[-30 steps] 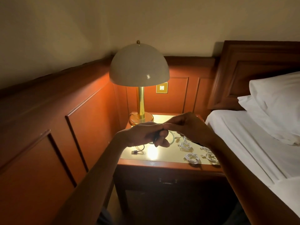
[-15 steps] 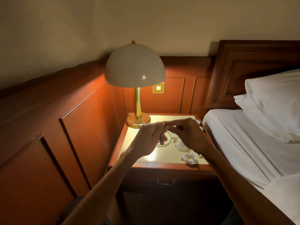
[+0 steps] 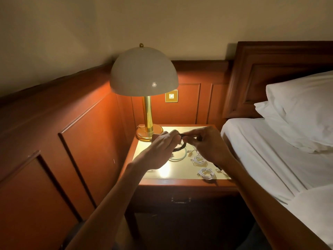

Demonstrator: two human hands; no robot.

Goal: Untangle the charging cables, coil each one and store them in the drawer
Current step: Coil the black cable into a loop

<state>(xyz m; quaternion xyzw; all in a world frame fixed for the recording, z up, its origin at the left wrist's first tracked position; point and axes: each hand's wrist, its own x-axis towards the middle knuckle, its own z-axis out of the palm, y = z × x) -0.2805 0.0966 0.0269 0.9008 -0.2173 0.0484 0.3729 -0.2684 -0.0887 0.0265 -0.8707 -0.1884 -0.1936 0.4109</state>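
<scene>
Blk cable (image 3: 180,148) looped mid-air; teal coil (image 3: 182,157), 2 white coils (image 3: 198,160) (image 3: 206,173) on nightstand (image 3: 180,171); drawer (image 3: 181,200) closed.

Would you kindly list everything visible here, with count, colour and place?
black cable: 1, black, held over nightstand
teal cable: 1, teal, on nightstand
white cables: at least 2, white, coiled, nightstand front
lamp: 1, cream and brass, nightstand back left
nightstand: 1, brown, beside bed
drawer: 1, dark, shut, below top
switch: 1, brass, wall
pillows: 2, white, on bed
bed: 1, white, right
left hand: 1, grips black cable
right hand: 1, pinches black cable
</scene>
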